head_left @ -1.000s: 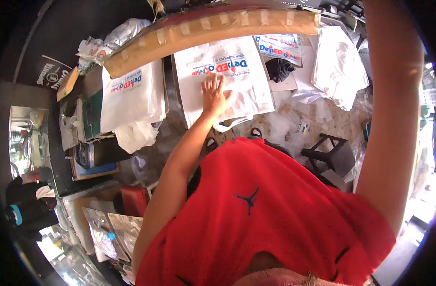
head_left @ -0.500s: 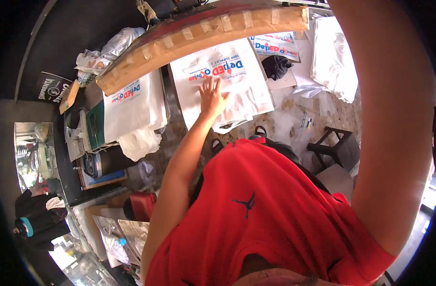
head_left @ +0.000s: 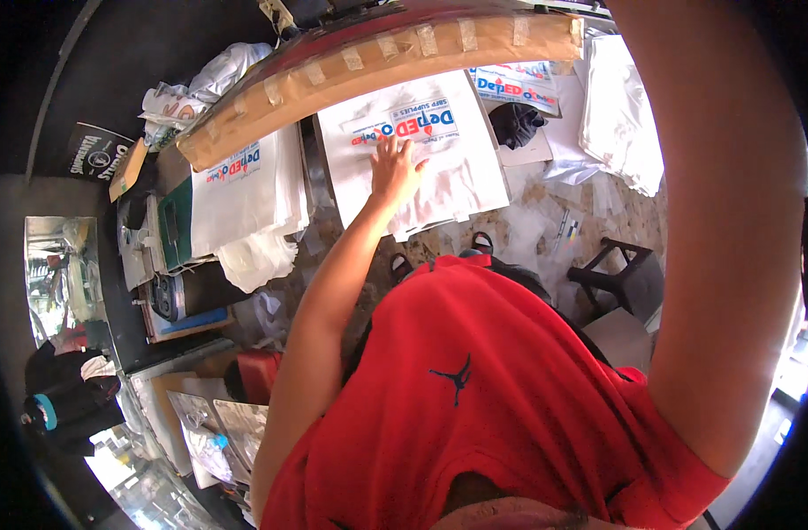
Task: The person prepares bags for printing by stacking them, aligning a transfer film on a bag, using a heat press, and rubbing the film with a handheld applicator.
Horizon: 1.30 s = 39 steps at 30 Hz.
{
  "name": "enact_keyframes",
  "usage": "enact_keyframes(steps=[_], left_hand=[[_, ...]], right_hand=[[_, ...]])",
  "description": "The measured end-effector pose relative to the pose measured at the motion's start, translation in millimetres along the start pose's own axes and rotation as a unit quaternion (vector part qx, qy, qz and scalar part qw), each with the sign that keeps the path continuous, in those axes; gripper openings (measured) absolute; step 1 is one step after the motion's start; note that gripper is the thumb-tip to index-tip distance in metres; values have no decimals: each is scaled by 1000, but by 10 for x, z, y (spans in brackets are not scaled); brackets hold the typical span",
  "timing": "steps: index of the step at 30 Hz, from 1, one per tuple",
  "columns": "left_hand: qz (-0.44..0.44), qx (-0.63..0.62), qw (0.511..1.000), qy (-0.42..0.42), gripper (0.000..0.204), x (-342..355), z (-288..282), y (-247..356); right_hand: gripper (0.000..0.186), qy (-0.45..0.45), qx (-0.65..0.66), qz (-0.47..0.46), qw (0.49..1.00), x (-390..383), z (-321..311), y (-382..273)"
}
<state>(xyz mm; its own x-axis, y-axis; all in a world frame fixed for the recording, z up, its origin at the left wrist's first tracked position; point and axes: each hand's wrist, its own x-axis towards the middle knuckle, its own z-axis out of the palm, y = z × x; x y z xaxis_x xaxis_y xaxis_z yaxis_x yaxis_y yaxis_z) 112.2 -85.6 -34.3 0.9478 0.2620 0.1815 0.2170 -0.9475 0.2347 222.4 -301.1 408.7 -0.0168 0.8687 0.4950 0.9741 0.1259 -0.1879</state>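
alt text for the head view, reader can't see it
A person in a red shirt rests their left hand on a printed white bag partly beneath a brown-edged panel, their right arm extending out of view. More printed white bags are stacked at left; a black stool is at right.

One hand and two arms show. There is one printed white bag directly under the hand, one stack of similar bags too overlapped to count, one white pile, one brown strip with at least eight tape pieces, one black stool, one black bundle, two sandals.
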Motion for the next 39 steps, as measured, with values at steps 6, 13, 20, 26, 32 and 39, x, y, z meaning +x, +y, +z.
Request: enact_keyframes(steps=[6,13,20,26,32,39], left_hand=[[-52,-42,997,-28,38,466,101,-25],[-30,-36,998,-53,42,834,225,210],[-13,-58,995,-85,54,1023,202,163],[22,-26,996,-82,78,1076,-152,75],[238,-282,833,-413,66,131,-1343,1023],[480,-531,660,-226,57,-654,-3493,775]], right_hand=[[33,4,-9,19,1000,-93,-54,22],[34,2,-25,51,998,-244,-127,84],[35,7,-42,68,997,-330,-177,137],[35,8,-58,49,997,-201,-157,82],[37,20,-76,-62,995,304,-36,-201],[38,28,-48,-149,987,475,419,-335]])
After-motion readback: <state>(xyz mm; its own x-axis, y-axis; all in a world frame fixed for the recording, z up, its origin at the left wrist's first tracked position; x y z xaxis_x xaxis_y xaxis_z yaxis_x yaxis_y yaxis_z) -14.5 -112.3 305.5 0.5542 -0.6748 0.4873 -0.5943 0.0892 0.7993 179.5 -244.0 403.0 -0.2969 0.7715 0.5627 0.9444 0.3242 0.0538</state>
